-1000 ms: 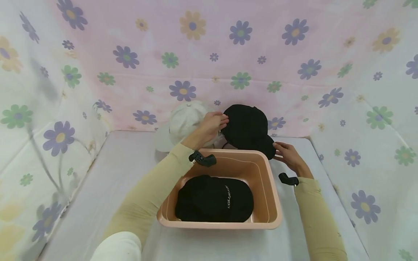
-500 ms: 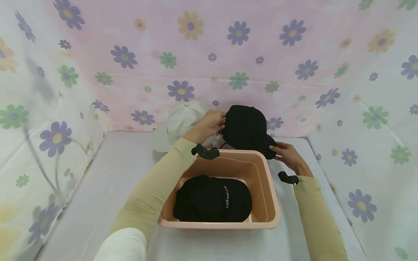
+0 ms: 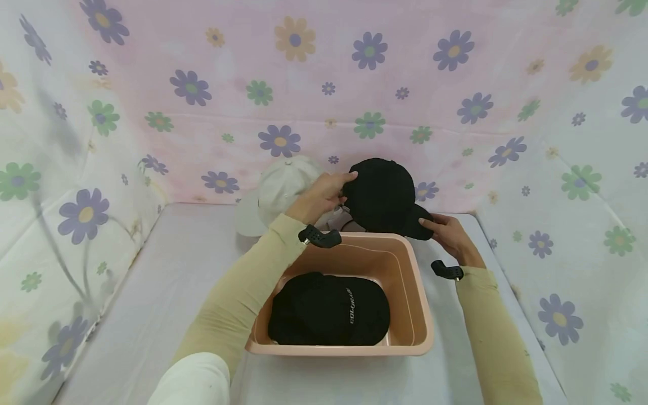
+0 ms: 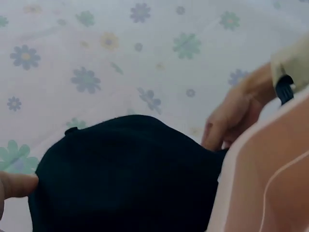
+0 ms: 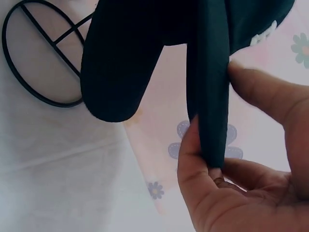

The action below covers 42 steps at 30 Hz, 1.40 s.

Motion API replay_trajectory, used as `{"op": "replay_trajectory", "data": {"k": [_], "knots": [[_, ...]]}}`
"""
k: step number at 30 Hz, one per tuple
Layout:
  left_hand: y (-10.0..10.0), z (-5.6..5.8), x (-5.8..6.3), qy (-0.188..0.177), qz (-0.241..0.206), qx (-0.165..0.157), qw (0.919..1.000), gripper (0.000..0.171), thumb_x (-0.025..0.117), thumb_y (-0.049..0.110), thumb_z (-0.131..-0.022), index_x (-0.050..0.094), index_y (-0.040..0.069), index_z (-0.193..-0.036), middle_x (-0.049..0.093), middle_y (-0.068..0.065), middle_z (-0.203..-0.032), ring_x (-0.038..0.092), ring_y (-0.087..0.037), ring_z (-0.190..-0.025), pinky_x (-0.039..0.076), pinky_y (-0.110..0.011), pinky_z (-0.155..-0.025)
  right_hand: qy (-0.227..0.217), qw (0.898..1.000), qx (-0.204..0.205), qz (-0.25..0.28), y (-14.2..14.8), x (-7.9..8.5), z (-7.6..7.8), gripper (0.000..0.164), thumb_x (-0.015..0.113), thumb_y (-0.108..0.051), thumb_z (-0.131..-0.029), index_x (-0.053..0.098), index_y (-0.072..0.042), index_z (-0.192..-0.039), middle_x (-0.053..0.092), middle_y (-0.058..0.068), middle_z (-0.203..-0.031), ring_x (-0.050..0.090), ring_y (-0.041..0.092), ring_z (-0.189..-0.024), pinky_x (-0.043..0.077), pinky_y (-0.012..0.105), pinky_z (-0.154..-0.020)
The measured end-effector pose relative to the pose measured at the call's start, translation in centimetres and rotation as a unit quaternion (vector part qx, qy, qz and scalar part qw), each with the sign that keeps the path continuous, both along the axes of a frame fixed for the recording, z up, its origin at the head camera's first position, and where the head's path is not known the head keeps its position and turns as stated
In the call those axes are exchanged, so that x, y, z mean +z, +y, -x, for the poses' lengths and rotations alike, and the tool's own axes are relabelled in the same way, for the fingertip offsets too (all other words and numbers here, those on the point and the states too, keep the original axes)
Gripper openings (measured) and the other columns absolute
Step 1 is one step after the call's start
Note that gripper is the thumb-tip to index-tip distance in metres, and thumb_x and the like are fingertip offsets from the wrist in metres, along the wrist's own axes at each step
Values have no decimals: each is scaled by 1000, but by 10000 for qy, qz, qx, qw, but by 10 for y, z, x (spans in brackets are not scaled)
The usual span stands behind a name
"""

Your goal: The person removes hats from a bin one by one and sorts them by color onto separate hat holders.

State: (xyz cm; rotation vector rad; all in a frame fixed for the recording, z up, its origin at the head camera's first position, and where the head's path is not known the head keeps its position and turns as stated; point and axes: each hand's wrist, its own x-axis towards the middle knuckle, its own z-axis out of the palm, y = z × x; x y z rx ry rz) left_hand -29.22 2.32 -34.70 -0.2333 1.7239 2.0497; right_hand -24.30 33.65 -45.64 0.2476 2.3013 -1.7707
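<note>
A black baseball cap (image 3: 382, 197) is held up behind the bin, its brim toward the right. My right hand (image 3: 450, 233) pinches that brim; the right wrist view shows the brim (image 5: 212, 111) between thumb and fingers, and white lettering on the cap's front. At the opposite end, my left hand (image 3: 324, 194) grips the cap's edge, with a finger (image 4: 19, 186) against the crown in the left wrist view. A second black cap (image 3: 329, 309), with light lettering, lies in the peach plastic bin (image 3: 339, 350). Behind my left hand sits a white cap (image 3: 286, 188), partly hidden.
In the right wrist view, a black wire ring with crossbars (image 5: 53, 42) lies on the white tabletop (image 5: 63, 179) below the held cap. Flower-patterned cloth walls (image 3: 304, 101) enclose the table at the back and both sides.
The held black cap has risen slightly, its brim tilting up to the right. My right hand has moved up with it, and my left fingers have shifted on the cap's edge.
</note>
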Motion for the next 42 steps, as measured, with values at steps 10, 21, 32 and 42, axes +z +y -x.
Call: {"op": "replay_trajectory", "data": {"k": [10,21,32,42], "knots": [[6,-14,-7,1328,236,-24,9909,35,74,18,-94,65,-5,-119,68,-13,-114,66,-24,-106,51,-37,-103,-71,9994,15,-349,-5,10,5,79,65,-26,-101,24,11,-156,31,32,-158,40,44,-143,35,49,-118],[9,-15,-19,1208,692,157,9901,57,71,23,-97,48,-4,-142,55,-21,-142,56,-36,-131,47,-45,-110,-141,9976,11,-684,-5,10,10,80,69,-26,-99,27,11,-155,34,33,-157,42,45,-142,35,50,-118],[13,-14,-30,1233,1321,11,9835,73,69,25,-98,31,0,-156,37,-19,-158,41,-35,-144,39,-46,-117,-265,9958,205,-851,-6,9,15,81,67,-24,-99,22,11,-156,30,34,-158,40,46,-143,35,51,-118],[18,-20,-36,1703,1803,97,9687,77,72,20,-96,28,0,-157,35,-17,-160,35,-33,-148,33,-44,-121,-469,9969,322,-543,-4,-1,17,82,64,-23,-102,15,10,-158,25,34,-161,38,46,-144,35,49,-117]]}}
